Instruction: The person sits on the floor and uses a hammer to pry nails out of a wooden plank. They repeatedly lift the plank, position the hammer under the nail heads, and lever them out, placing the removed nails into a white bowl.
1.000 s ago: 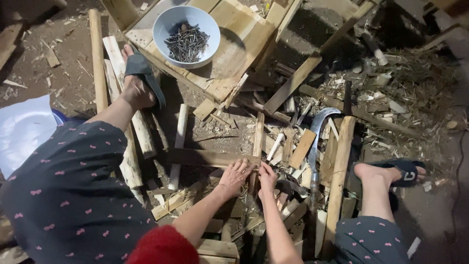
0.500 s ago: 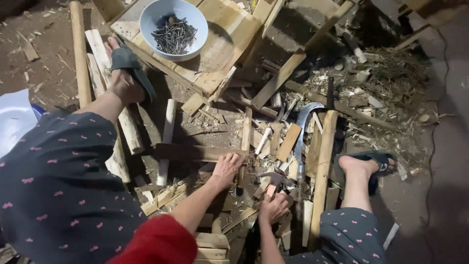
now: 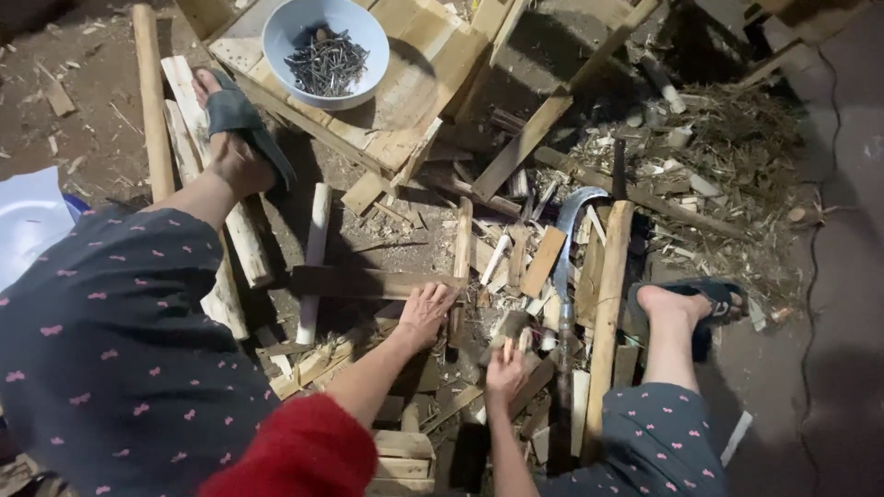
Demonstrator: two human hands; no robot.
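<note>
Right hand: the right hand (image 3: 505, 373) is closed round the short wooden handle of a small hammer (image 3: 509, 329), whose dull head sits just above the knuckles; half a second ago this hand was lower and nearer the body, a second ago it lay beside the other on the wood.
Left hand: the left hand (image 3: 425, 308) lies flat with fingers spread on the dark, flat wooden slat (image 3: 368, 283), pressing its right end; it has stayed on that spot.
What this means: one hand now steadies the slat while the other brings the tool up beside it.
Around the hands: pale, splintery split-wood offcuts (image 3: 543, 262) lie just beyond the hammer; a curved grey steel sickle blade (image 3: 571, 230) is to their right.
Further out: a round pale-blue bowl of dark rusty nails (image 3: 324, 53) rests on a rough plank pallet (image 3: 414, 101), well beyond the left hand.
Ground: dirt floor (image 3: 83, 101) strewn with chips.
</note>
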